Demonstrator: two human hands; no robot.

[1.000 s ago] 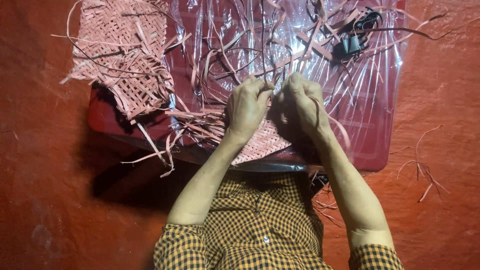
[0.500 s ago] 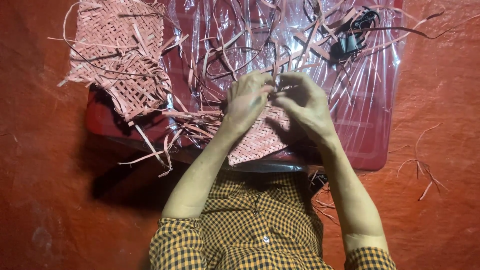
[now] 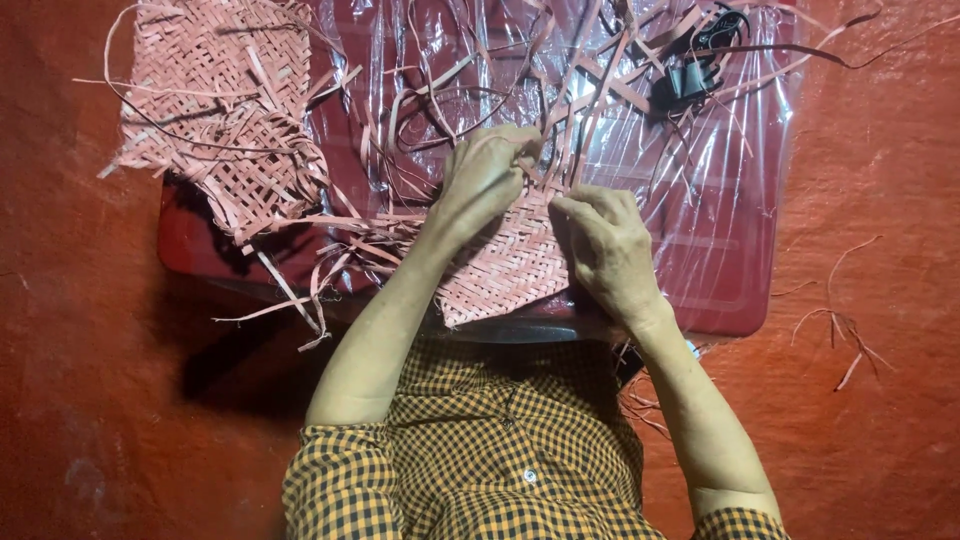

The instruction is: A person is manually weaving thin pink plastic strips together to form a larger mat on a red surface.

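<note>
Both hands have parted, left hand point(image 3: 488, 178) pinching a strip at twelve o'clock, right hand point(image 3: 603, 250) pressing the half-woven mat point(image 3: 505, 270), many loose strips point(image 3: 590, 90) still unwoven.

So the low tabletop point(image 3: 730, 290) sits on the floor point(image 3: 880, 200), plastic sheet point(image 3: 720, 170) over it. Small woven mat point(image 3: 505, 270) lies at the near edge under both hands, a bigger woven piece point(image 3: 215, 110) hangs off the far-left corner, clips point(image 3: 690, 75) far right.
</note>
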